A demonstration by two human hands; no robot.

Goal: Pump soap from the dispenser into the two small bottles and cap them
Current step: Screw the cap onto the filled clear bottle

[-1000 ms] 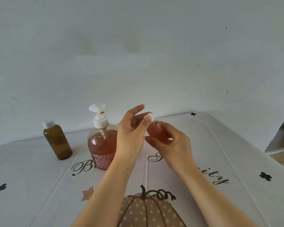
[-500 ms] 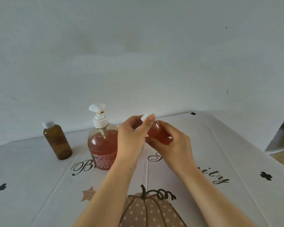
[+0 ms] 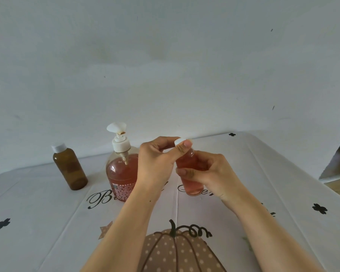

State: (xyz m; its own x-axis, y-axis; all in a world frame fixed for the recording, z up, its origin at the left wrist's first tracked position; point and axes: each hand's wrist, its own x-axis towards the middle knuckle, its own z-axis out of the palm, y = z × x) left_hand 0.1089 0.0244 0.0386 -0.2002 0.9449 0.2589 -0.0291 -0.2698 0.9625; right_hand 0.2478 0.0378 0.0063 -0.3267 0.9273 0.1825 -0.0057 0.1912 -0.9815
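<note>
Capping item: your left hand (image 3: pixel 157 163) pinches the white plastic cap (image 3: pixel 180 141) onto the small clear soap-filled bottle (image 3: pixel 190 173), centre, gripped by your right hand (image 3: pixel 210 173). Risk: cross-threading, soap leaking.

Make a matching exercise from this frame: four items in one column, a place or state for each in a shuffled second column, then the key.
Items
1. brown bottle
2. soap dispenser
3. small clear bottle
4. white cap

Places or states
A. pinched in the left hand fingertips, at the top of a bottle
B. stands alone at far left on the tablecloth, already capped
C. gripped by the right hand, holds orange-pink soap
D. stands between the two bottles, pump head on top

Pairs: 1-B, 2-D, 3-C, 4-A
</note>
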